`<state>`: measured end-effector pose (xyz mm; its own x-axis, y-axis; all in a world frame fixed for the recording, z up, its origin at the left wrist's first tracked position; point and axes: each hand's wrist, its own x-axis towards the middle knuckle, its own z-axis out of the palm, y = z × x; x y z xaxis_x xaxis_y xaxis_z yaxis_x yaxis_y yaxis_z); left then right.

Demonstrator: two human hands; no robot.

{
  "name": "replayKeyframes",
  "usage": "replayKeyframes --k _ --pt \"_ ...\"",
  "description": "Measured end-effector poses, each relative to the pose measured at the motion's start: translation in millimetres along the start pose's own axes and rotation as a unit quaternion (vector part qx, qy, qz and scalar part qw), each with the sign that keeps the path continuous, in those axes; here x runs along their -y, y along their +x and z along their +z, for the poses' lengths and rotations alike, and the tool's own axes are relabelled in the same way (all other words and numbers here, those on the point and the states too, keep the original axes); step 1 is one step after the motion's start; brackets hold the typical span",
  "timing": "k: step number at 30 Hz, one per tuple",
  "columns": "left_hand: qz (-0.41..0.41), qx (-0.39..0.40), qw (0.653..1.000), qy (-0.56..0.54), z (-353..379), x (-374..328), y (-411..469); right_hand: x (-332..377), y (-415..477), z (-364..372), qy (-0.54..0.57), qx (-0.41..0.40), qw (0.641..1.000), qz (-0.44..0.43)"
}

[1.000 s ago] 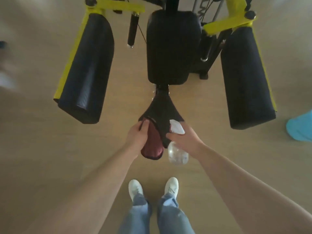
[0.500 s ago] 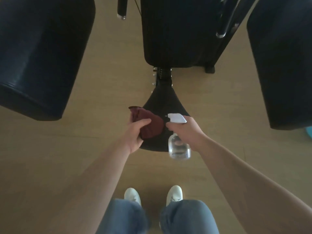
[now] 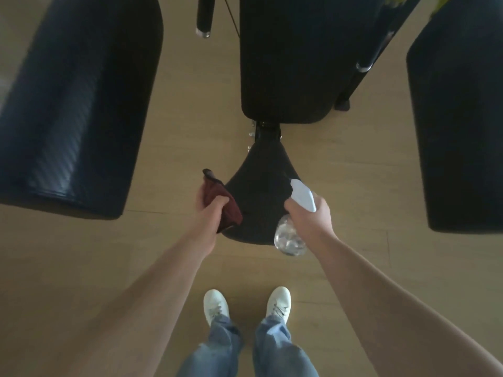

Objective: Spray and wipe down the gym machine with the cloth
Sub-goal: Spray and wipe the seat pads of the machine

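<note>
Nearest are two white shoes [image 3: 216, 304] under two blue jean legs [image 3: 275, 346], standing on the pale wooden floor [image 3: 353, 186]. Two bare forearms reach forward from there.

The left hand [image 3: 208, 210] has its fingers and thumb curled round one dark red cloth [image 3: 226, 204], held against the left edge of the black seat [image 3: 258, 191]. The right hand [image 3: 310, 216] grips the neck of the one spray bottle [image 3: 290, 238]. Its clear body hangs down by the seat's near right edge, and its white spray head [image 3: 303, 195] points over the seat. The body glints as if it holds clear liquid, but how full it is cannot be told.

Beyond the seat stands one black back pad [image 3: 294, 58]. One large black pad flanks it on the left [image 3: 73, 104] and another on the right [image 3: 460, 118], three pads in all. Farthest off, two black bars with chrome ends show [image 3: 204, 14] [image 3: 366, 63].
</note>
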<state>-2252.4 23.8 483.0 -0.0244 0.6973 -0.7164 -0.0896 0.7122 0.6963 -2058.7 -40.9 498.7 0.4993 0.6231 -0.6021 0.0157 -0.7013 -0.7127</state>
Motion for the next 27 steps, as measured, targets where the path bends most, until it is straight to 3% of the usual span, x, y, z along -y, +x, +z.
replayKeyframes --k 2,5,8,11,13,16,20,22,27 --pt "0.013 0.034 0.999 0.035 -3.5 -2.5 1.0 14.1 6.7 1.4 0.026 -0.029 0.999 0.016" --pt "0.012 0.045 0.998 0.050 -7.3 -2.0 5.4 21.9 8.8 4.2 -0.016 -0.006 1.000 0.019" --pt "0.022 0.014 0.997 0.070 -10.1 3.0 7.7 17.4 2.4 13.4 -0.114 0.055 0.992 -0.020" --pt "0.018 -0.008 0.998 0.066 -11.9 10.9 6.7 0.0 -7.1 18.5 -0.246 0.152 0.957 -0.041" --pt "0.017 -0.033 0.997 0.064 -13.2 18.1 3.9 -13.6 -16.5 15.1 -0.246 0.176 0.953 -0.013" --pt "-0.003 -0.066 0.993 0.101 -15.5 26.3 2.9 -25.7 -23.8 2.3 -0.202 0.108 0.973 0.011" --pt "0.057 -0.036 0.976 0.209 -9.9 32.0 -3.4 -35.8 -22.4 -24.1 -0.123 0.017 0.988 0.088" --pt "0.109 -0.005 0.950 0.292 -8.1 34.8 -6.8 -38.9 -21.2 -34.5 -0.101 0.006 0.990 0.100" --pt "0.255 0.033 0.848 0.463 -0.2 66.6 -5.2 -47.3 -9.4 -39.4 -0.069 0.016 0.994 0.079"
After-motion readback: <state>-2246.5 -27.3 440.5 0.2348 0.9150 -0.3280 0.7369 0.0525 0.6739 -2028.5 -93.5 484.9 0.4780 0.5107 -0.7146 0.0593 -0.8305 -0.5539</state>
